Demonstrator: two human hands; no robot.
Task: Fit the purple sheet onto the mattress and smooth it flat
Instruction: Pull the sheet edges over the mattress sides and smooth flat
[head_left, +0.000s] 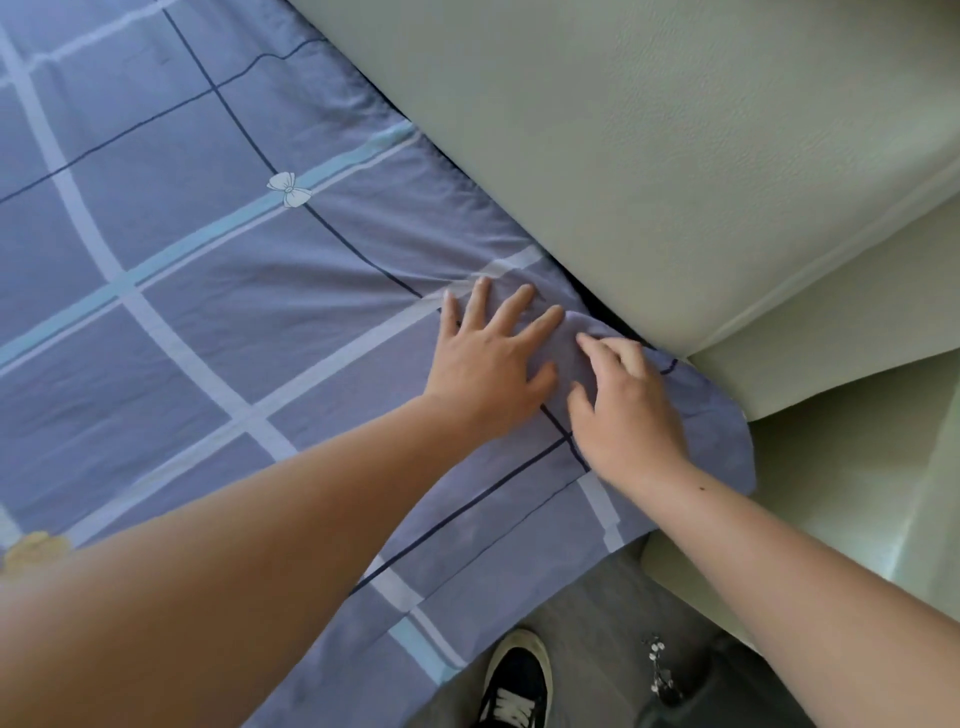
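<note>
Hands are working side by side at the corner by the headboard (675, 156) — left hand (493, 358) pressing flat on purple sheet (208, 291), right hand (626, 410) with fingers bent, grip unclear. Next: probably tucking the bunched fabric down.

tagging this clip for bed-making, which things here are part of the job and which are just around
Part of the job:
- purple sheet
- left hand, flat on the sheet
- right hand, on the sheet's bunched corner

Just around:
- padded headboard, beside that corner
- black shoe, below the sheet's hanging edge
</note>
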